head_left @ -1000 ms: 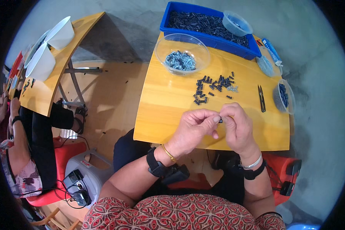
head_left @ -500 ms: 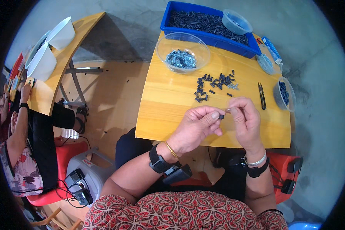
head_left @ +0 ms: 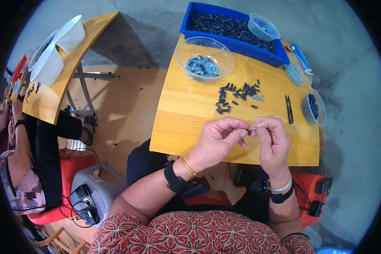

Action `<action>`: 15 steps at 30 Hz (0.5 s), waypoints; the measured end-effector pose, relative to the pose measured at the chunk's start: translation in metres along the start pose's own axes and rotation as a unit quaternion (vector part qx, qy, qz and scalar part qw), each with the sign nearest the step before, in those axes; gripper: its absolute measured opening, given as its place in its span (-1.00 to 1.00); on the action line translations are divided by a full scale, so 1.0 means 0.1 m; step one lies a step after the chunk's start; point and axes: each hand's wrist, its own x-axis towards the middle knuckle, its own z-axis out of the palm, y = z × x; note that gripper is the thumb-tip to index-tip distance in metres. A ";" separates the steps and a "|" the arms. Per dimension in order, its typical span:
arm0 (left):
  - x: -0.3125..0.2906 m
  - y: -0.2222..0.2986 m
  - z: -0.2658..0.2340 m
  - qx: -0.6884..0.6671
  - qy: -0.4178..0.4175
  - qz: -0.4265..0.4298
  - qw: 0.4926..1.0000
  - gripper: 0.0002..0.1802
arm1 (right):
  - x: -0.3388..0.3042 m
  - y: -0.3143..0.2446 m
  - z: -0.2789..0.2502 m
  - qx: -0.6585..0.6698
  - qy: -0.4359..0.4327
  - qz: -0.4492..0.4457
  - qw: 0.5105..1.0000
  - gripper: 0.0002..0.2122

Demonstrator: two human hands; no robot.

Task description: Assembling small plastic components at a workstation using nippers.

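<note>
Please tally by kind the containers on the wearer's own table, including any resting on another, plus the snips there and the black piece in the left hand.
Blue tray: 1
Large clear bowl: 1
Smaller clear tubs: 3
Black snips: 1
Black piece in the left hand: 1
Total: 7

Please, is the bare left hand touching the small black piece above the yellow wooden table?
Touching: the head view shows the bare left hand pinching the small black piece in its fingertips.
</note>
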 end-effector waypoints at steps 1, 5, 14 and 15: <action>0.00 0.00 0.01 -0.001 0.000 0.000 1.000 -0.81 | 0.00 -0.01 0.00 -0.016 -0.006 -0.011 1.000 -0.99; 0.00 -0.01 0.02 -0.022 0.017 0.000 1.000 -0.81 | -0.05 0.03 0.06 -0.023 0.003 -0.022 0.999 -0.99; 0.01 -0.09 0.00 -0.151 0.054 -0.075 0.984 -0.79 | -0.09 0.04 0.16 -0.058 0.049 -0.053 0.996 -0.98; 0.01 -0.10 0.00 -0.149 0.058 -0.075 0.984 -0.80 | -0.10 0.06 0.15 -0.053 0.043 -0.048 0.996 -0.99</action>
